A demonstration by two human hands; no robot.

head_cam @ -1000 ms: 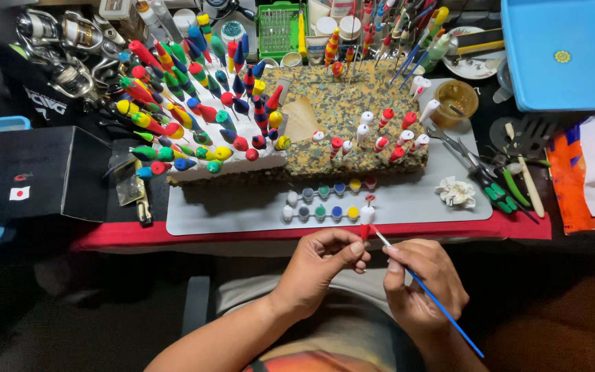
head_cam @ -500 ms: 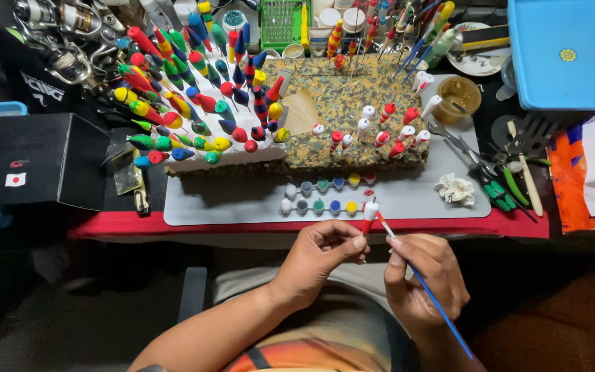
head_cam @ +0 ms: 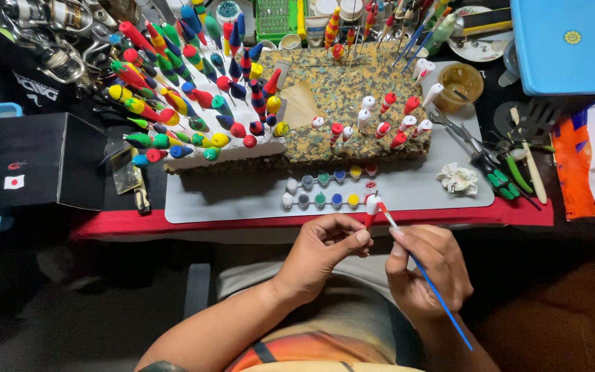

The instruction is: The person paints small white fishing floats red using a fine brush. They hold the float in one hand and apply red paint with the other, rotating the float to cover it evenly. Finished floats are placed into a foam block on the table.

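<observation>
At the near edge of the table, just in front of my lap, I see a small red and white float (head_cam: pixel 372 209) pinched in the fingertips of the left hand (head_cam: pixel 325 251); its lower stem is hidden behind the thumb and forefinger. The right hand (head_cam: pixel 427 269) is closed around a blue-handled brush (head_cam: pixel 428 282), and the tip meets the float's side, though I cannot make out the bristles themselves. The handle's far end runs down past the wrist.

Just beyond the float lie two strips of small paint pots (head_cam: pixel 328 188) on a pale grey mat (head_cam: pixel 242 200), which sits on a red cloth edge (head_cam: pixel 173 224). Farther off stands a speckled foam block (head_cam: pixel 352 103) stuck with more red and white floats (head_cam: pixel 387 117), and on its left a white block crowded with many coloured floats (head_cam: pixel 187 89). To the right of the mat are a crumpled tissue (head_cam: pixel 457 179) and green-handled pliers (head_cam: pixel 494 176). A black box (head_cam: pixel 36 162) sits at the left, and a blue lid (head_cam: pixel 566 41) is cut off at the far right corner.
</observation>
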